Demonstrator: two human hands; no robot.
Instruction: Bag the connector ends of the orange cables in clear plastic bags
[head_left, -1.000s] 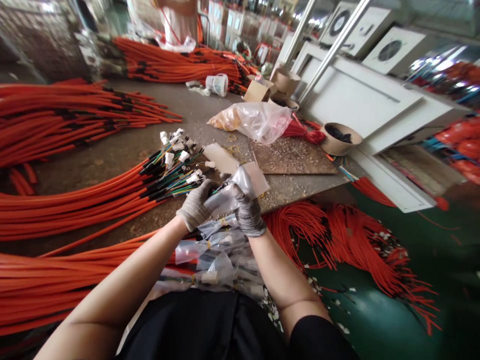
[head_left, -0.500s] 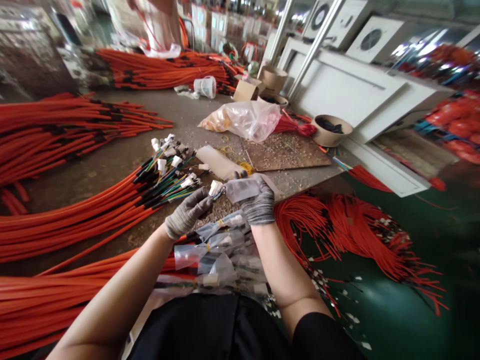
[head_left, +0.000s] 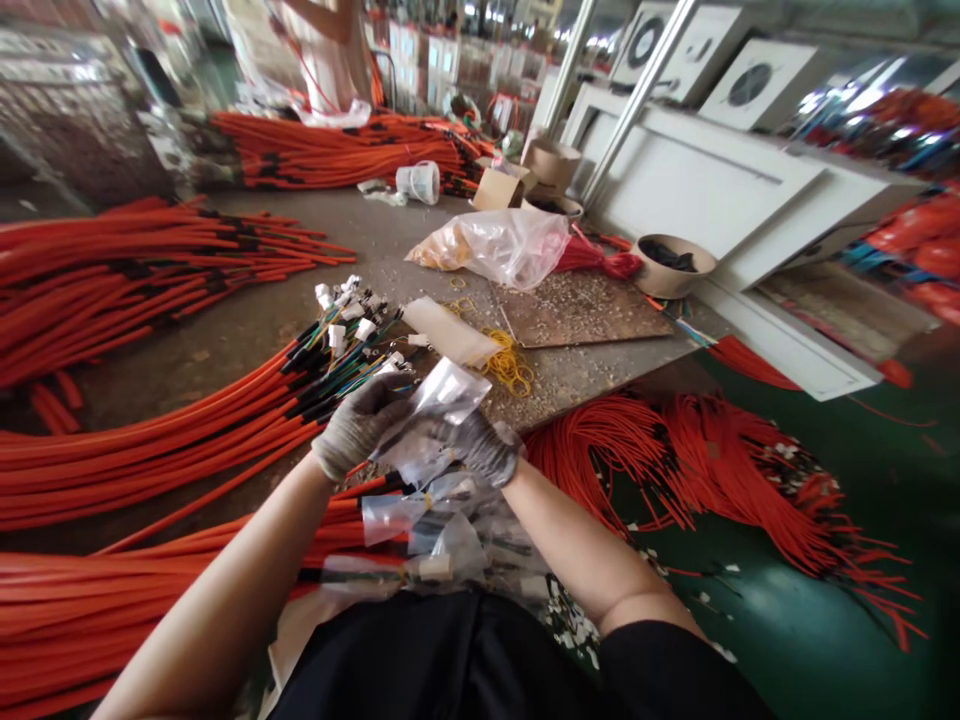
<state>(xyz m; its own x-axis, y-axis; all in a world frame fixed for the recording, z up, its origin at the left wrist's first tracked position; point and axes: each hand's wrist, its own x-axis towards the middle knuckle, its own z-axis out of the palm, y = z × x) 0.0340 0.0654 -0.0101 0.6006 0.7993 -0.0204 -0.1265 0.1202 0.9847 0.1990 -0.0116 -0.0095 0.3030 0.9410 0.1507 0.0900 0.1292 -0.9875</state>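
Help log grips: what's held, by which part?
A flat clear plastic bag: grey-gloved left hand at its left side, grey-gloved right hand at its lower right.

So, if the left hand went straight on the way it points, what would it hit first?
Most likely the clear plastic bag, which looks right up against the left hand. Beyond it, roughly in line, lies the pale flat sheet, though depth is hard to judge here.

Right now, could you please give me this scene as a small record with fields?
Left hand: gloved in grey knit, holding clear plastic bag
Right hand: likewise gloved, on the same bag
Beyond hands: tangled yellow bands beside flat translucent sleeves
Left side: long orange cables with white plastic connectors
Farther right: round tan tub containing black pieces
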